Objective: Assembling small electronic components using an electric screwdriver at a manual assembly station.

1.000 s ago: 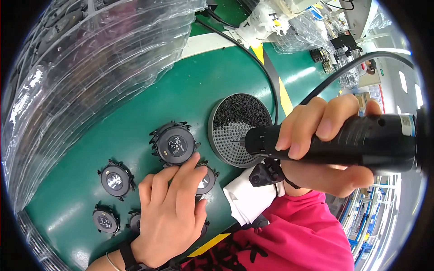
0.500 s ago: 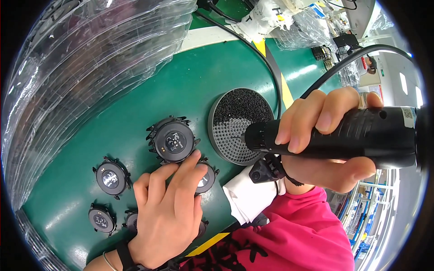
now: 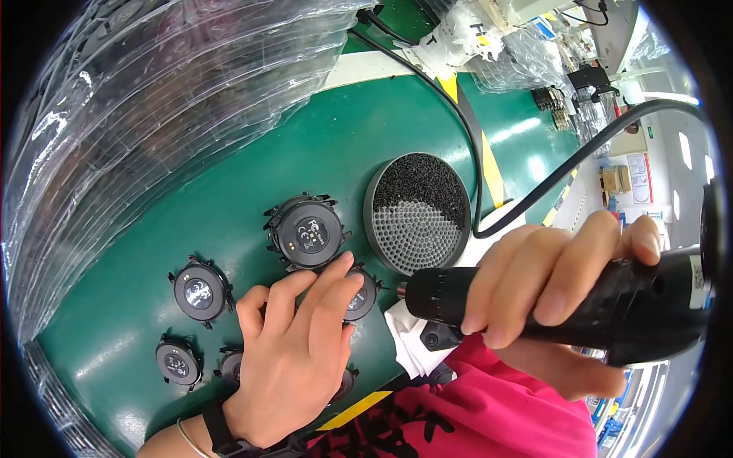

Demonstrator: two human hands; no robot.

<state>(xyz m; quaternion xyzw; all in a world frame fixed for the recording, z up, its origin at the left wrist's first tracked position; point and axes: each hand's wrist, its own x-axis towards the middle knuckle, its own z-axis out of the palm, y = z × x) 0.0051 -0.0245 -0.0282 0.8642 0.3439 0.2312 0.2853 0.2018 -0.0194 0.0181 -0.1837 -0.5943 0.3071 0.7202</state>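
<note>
My right hand grips a black electric screwdriver, held nearly level with its tip pointing left. That tip is just short of a round black watch body, which lies face down and is partly covered by my left fingers. With its fingers stretched out, my left hand rests over the watch bodies, its fingertips beside that one and a larger watch body. Beyond the screwdriver is a round grey dish with dimples and many small black screws heaped at its far side.
More watch bodies lie on the green table at the left, some partly under my left hand. Stacked clear plastic trays rise at the far left. The screwdriver's black cable arches at the right. A white cloth lies near me.
The screwdriver has come out from over the dish toward me, and its tip now points at the watch body by my left fingers. My left hand has barely moved; the view has shifted slightly.
</note>
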